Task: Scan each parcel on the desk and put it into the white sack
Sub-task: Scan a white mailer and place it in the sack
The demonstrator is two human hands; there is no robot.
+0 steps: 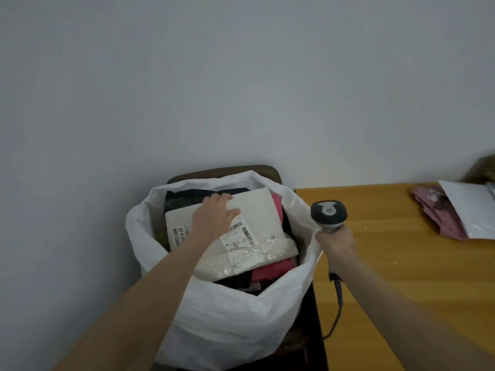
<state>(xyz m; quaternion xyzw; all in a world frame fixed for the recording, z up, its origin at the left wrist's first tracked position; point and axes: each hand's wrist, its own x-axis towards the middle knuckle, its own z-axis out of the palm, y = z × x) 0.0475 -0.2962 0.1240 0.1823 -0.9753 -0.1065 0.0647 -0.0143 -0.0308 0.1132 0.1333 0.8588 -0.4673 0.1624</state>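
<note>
The white sack (230, 311) stands open on a dark chair left of the desk, filled with parcels. On top lies a cream parcel (263, 210) with barcode labels. My left hand (217, 218) rests flat on that parcel, fingers spread. A pink parcel (270, 271) and dark ones lie under it. My right hand (336, 243) grips the handle of a grey barcode scanner (329, 214) and also pinches the sack's right rim. The scanner's cable hangs down along the desk edge.
The wooden desk (396, 263) fills the right side. At its far right lie a pink parcel (439, 212) and a white parcel (474, 212) overlapping it. A dark chair back (222, 174) shows behind the sack. A bare wall stands behind everything.
</note>
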